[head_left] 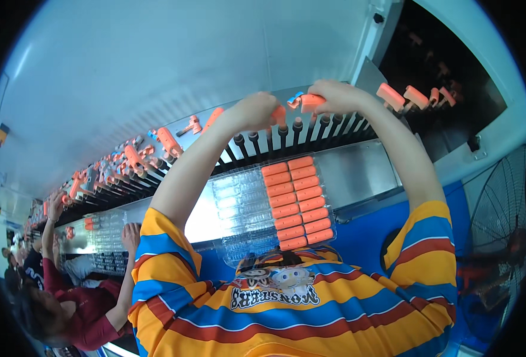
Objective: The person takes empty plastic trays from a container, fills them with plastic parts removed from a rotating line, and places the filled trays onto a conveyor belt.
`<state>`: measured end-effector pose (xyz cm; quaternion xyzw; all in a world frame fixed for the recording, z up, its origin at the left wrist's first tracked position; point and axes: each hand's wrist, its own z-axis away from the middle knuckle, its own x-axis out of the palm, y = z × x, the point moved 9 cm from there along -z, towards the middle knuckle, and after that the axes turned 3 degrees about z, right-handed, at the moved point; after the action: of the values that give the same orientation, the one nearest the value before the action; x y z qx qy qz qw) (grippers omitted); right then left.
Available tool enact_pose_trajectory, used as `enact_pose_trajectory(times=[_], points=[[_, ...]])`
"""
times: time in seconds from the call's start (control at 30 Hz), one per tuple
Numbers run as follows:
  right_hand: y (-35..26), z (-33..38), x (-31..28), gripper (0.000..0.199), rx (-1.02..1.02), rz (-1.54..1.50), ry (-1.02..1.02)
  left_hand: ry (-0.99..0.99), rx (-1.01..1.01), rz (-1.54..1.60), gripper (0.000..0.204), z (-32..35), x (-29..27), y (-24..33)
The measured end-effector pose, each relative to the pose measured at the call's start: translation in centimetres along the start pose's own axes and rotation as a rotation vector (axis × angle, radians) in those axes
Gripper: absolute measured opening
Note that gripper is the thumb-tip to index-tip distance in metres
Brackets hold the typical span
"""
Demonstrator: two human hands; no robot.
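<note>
Two hands reach up to a row of black pegs point(298, 128) that runs along a moving rack at the far edge of the table point(358, 169). The left hand point(256, 112) is curled closed around an orange plastic piece point(279, 115) sitting just above one peg, with only the end of the piece showing past the fingers. The right hand point(334, 96) is closed on a second orange piece point(310, 101), which has a small blue part at its left end, and holds it just above the pegs, close beside the left hand.

Nearer the person, a clear plastic tray point(242, 199) lies on the metal table; its right half holds two columns of orange pieces point(297, 201) lying side by side, while its left half shows bare moulded slots. More orange pieces point(167, 141) stand on pegs further along the rack to the left, and a few point(414, 96) ride on the right. At the far left another person's hand point(130, 233) rests on another clear tray point(105, 244). A floor fan point(501, 202) stands at the right edge.
</note>
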<state>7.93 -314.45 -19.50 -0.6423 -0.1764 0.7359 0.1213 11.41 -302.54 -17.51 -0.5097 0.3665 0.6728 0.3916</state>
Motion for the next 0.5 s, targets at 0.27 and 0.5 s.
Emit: enact_pose_trajectory(times=[0.27,0.5], points=[[-9.4,8.3,-1.3,0.04,-0.399,0.078,0.733,0.713,0.021,-0.215,0.03,12.1,-3.1,1.4],[-15.0,1.3,16.7,0.035,-0.518,0.037,0.511,0.497,-0.236,-0.114,0.038,18.7,11.1,-4.5]])
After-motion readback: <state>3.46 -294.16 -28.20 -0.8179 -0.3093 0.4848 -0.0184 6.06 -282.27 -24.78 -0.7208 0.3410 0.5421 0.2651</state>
